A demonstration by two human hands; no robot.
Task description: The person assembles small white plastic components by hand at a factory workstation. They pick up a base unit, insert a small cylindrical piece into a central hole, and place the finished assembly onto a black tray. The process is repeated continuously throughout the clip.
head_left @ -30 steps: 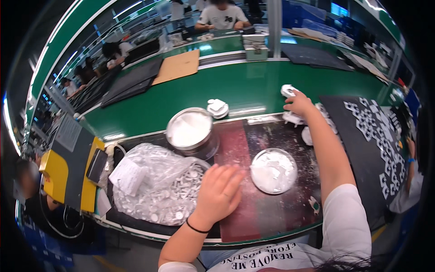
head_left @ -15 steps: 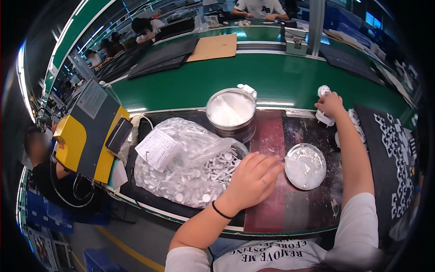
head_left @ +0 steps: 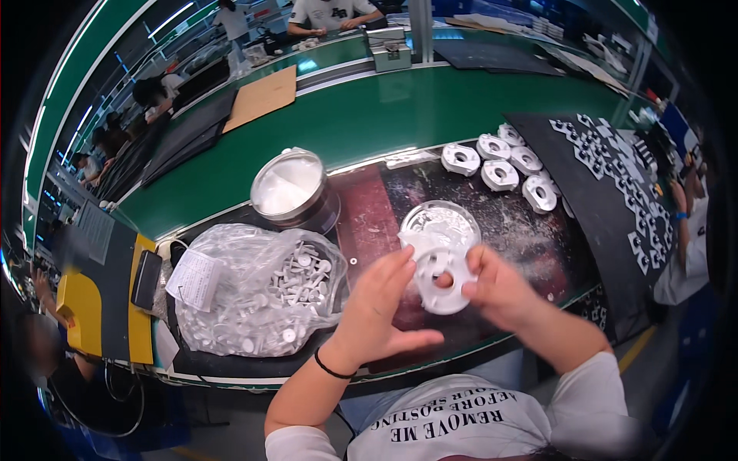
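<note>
My right hand (head_left: pixel 503 290) grips a white round plastic housing (head_left: pixel 443 283) with a hole in its middle. Thumb and fingers close on its right edge, and one fingertip shows through the hole. My left hand (head_left: pixel 378 311) is open, its thumb stretched apart from the fingers; whether its fingertips touch the housing's left edge I cannot tell. Just behind the housing is a shallow clear dish (head_left: pixel 453 219) with a whitish, jelly-like substance in it, partly covered. To the left lies a clear plastic bag (head_left: pixel 231 323) full of small white stemmed parts (head_left: pixel 307 273).
Several similar white housings (head_left: pixel 500 175) stand at the back right. A black board (head_left: pixel 569 169) with rows of small white parts lies beyond them. At the back left is a metal tin (head_left: pixel 288 188) with white contents. A yellow-grey machine (head_left: pixel 108 300) stands far left; people work nearby.
My right hand has come back from the far right to in front of me, bringing a white housing. My left hand has turned, its thumb now apart. The view has swung right.
</note>
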